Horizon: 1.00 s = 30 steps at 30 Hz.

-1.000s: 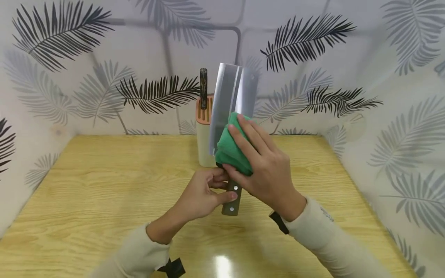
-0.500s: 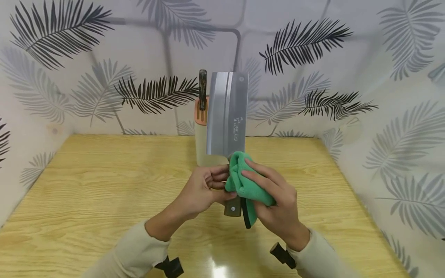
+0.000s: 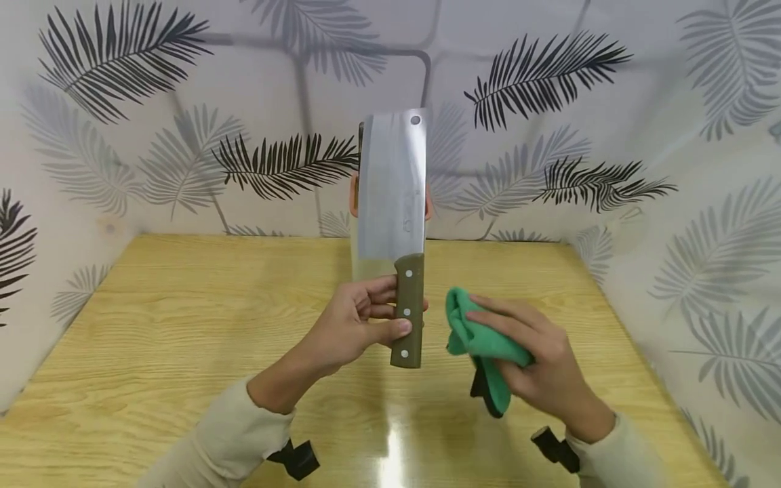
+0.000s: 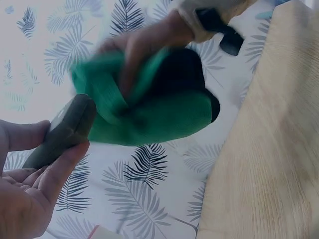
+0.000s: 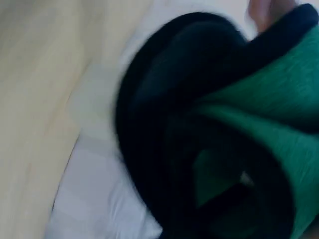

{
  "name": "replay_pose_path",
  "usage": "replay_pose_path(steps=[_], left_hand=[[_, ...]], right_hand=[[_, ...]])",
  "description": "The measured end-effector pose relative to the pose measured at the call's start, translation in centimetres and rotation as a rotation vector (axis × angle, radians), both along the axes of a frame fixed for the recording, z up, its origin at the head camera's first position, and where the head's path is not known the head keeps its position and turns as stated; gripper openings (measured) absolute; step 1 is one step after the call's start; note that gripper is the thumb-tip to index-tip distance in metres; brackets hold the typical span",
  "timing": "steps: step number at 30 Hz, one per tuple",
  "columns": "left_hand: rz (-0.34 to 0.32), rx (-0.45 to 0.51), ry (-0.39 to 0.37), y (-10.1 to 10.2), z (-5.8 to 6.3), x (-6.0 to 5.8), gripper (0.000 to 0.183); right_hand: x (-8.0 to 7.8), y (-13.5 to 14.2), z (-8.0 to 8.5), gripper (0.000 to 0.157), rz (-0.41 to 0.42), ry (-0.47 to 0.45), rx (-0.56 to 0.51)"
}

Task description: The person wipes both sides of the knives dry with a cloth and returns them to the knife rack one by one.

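My left hand (image 3: 344, 325) pinches the olive handle (image 3: 410, 298) of a cleaver between thumb and fingers. The cleaver's broad steel blade (image 3: 390, 190) points up, its flat side toward the head view, with a round hole at the top corner. To its right, my right hand (image 3: 543, 359) grips a bunched green cloth (image 3: 488, 339) with a dark edge, apart from the cleaver. The left wrist view shows the handle end (image 4: 67, 127) in the left fingers and the cloth (image 4: 149, 119) beyond it, blurred. Folds of the cloth (image 5: 269, 84) fill much of the right wrist view.
Behind the blade stands a pale knife block (image 3: 361, 271) with an orange rim, mostly covered by the cleaver. A second knife's dark handle (image 3: 361, 146) barely shows at the blade's left edge. The wooden table (image 3: 201, 325) meets leaf-patterned walls at the back and sides.
The right hand has drawn the cloth down from the blade over the handle, then away to the right. The left hand keeps holding the cleaver, whose whole blade and handle now show.
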<state>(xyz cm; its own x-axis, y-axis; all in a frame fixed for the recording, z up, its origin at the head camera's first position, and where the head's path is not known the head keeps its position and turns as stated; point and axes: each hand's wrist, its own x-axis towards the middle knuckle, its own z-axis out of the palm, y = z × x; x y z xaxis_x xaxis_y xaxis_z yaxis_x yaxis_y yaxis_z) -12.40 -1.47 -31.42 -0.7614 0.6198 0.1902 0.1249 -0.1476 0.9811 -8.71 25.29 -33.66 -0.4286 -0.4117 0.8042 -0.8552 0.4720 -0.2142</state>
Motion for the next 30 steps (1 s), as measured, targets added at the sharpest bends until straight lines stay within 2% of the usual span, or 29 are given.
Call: replay_pose_path(steps=[3, 5, 8, 11, 13, 16, 19, 23, 25, 30], left_hand=[[-0.025, -0.012, 0.027, -0.2, 0.0, 0.1, 0.057], [-0.052, -0.014, 0.043, -0.4, 0.1, 0.2, 0.060], [-0.090, -0.012, 0.050, -0.7, 0.3, 0.3, 0.069], [-0.117, -0.020, 0.052, -0.8, 0.7, 0.4, 0.075], [-0.135, -0.034, 0.051, -0.8, 0.9, 0.4, 0.076], [-0.159, -0.056, 0.027, -0.7, 1.2, 0.5, 0.081], [-0.185, -0.058, -0.001, -0.7, 1.2, 0.5, 0.086], [-0.223, -0.005, -0.036, -0.7, 1.1, 0.3, 0.096], [-0.235, 0.031, -0.048, -0.7, 1.1, 0.2, 0.100], [-0.206, 0.080, -0.054, -0.7, 1.2, 0.1, 0.102]], right_hand=[[-1.6, 2.6, -0.5, 0.037, -0.287, -0.067, 0.205], [-2.7, 3.9, -1.6, 0.049, -0.428, -0.130, 0.348], [-4.1, 5.0, -3.8, 0.050, -0.508, -0.249, 0.485], [-5.2, 5.4, -5.4, 0.048, -0.501, -0.364, 0.570], [-5.9, 5.6, -5.6, 0.047, -0.475, -0.424, 0.599], [-7.1, 5.3, -4.6, 0.046, -0.454, -0.494, 0.624], [-9.2, 4.1, -2.4, 0.050, -0.454, -0.527, 0.565], [-13.0, 1.4, 0.7, 0.050, -0.436, -0.498, 0.370], [-14.8, -0.1, 1.9, 0.047, -0.398, -0.463, 0.308], [-17.7, -2.7, 2.9, 0.037, -0.281, -0.364, 0.349]])
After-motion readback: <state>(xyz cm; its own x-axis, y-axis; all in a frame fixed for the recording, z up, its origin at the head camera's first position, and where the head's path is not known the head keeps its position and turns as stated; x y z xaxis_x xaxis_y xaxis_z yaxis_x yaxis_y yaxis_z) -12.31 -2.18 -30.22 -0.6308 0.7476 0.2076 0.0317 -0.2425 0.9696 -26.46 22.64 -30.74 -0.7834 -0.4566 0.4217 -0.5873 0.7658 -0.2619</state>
